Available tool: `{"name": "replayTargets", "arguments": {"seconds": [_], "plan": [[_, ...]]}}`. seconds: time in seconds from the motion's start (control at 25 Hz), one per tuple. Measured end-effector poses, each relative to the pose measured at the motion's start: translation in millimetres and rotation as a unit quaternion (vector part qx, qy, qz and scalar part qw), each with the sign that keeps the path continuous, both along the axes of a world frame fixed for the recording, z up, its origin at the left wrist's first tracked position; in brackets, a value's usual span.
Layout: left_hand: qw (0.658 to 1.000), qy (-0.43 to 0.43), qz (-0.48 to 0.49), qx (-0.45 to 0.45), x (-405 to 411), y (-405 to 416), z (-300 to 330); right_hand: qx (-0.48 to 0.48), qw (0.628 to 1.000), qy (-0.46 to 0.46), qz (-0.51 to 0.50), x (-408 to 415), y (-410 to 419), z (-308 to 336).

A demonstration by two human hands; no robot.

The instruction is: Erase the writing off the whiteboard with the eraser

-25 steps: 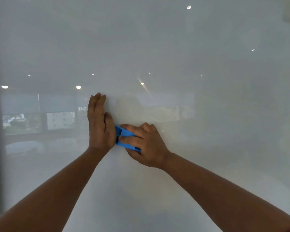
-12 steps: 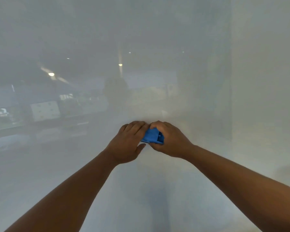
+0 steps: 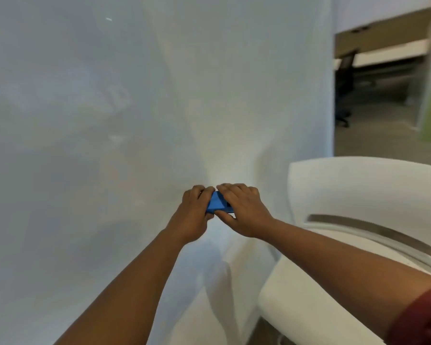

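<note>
A small blue eraser [image 3: 218, 203] is held between both hands in front of the glossy white whiteboard [image 3: 97, 120]. My left hand [image 3: 193, 215] curls around its left end. My right hand [image 3: 244, 210] covers its right end with fingers over the top. Only the middle of the eraser shows. No writing is visible on the board, just faint reflections and motion blur.
A white chair [image 3: 358, 220] with a slot in its backrest stands close on the right, its seat below my right forearm. Past the board's right edge an opening [image 3: 383, 83] shows an office floor, a dark swivel chair and a green panel.
My view has swung to the right, bringing the white chair and the opening into sight. Both hands came off the board and now close around the eraser together.
</note>
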State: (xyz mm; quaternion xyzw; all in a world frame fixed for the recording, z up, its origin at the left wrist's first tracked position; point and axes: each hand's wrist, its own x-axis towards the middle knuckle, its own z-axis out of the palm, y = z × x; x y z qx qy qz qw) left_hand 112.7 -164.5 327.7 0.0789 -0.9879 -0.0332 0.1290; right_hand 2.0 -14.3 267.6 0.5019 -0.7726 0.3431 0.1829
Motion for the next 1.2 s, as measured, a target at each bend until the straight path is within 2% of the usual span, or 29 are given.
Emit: {"name": "replayTargets", "arguments": {"seconds": [0.2,0.4,0.64,0.76,0.96,1.08,1.2], "plan": [[0.981,-0.130,-0.127,0.071,-102.0,81.9,-162.2,0.127,0.975,-0.123,-0.135,-41.6,117.3,-145.3],[0.952,-0.206,-0.192,0.120,-136.1,153.4,-301.2,0.209,0.940,-0.189,-0.191,-43.4,190.9,-273.0],[0.925,-0.268,-0.223,0.148,-144.7,186.9,-409.0,0.244,0.914,-0.217,-0.241,-28.5,224.8,-368.5],[0.916,-0.283,-0.240,0.150,-146.5,192.8,-430.3,0.247,0.908,-0.238,-0.240,-28.8,233.9,-380.9],[0.923,-0.281,-0.222,0.139,-145.0,201.5,-431.2,0.277,0.896,-0.258,-0.233,-36.4,244.7,-383.4],[0.932,-0.270,-0.205,0.128,-153.5,200.6,-398.4,0.282,0.881,-0.293,-0.241,-45.4,242.7,-357.8],[0.958,-0.188,-0.177,0.124,-162.8,203.1,-345.3,0.241,0.877,-0.293,-0.294,-63.2,232.4,-318.9]]}}
